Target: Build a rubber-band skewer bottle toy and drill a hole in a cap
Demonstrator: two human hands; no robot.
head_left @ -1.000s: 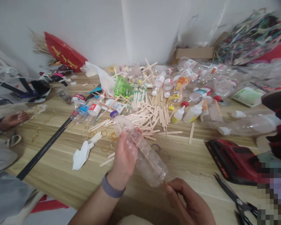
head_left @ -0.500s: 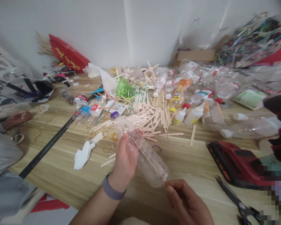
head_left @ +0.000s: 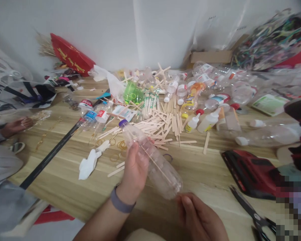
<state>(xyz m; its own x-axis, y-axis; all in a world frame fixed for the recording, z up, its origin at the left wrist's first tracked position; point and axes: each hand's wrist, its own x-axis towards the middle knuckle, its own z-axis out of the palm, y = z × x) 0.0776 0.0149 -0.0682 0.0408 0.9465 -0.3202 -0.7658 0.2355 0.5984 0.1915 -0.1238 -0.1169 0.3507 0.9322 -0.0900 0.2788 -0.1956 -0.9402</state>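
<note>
A clear plastic bottle (head_left: 163, 170) with a purple cap (head_left: 123, 123) slants across the middle, cap end away from me. My left hand (head_left: 136, 164) is wrapped round its upper body, thumb on top. A thin, pale, stick-like line runs lengthwise along the bottle; whether it lies inside or outside I cannot tell. Beside the bottle's base, my right hand (head_left: 199, 214) is closed in a pinch. What its fingertips hold, if anything, is hidden. Past the bottle lies a heap of flat wooden craft sticks (head_left: 153, 127).
Scissors (head_left: 257, 216) and a red-and-black device (head_left: 248, 174) lie at right. White glue bottles (head_left: 208, 122) and many plastic bottles stand or lie behind. A crumpled tissue (head_left: 89, 164) and a long black strip (head_left: 50, 155) are at left, near another person's hand (head_left: 20, 127).
My right hand has turned slightly, its fingers more curled, still close to the bottle's base. The bottle and my left hand have barely moved.
</note>
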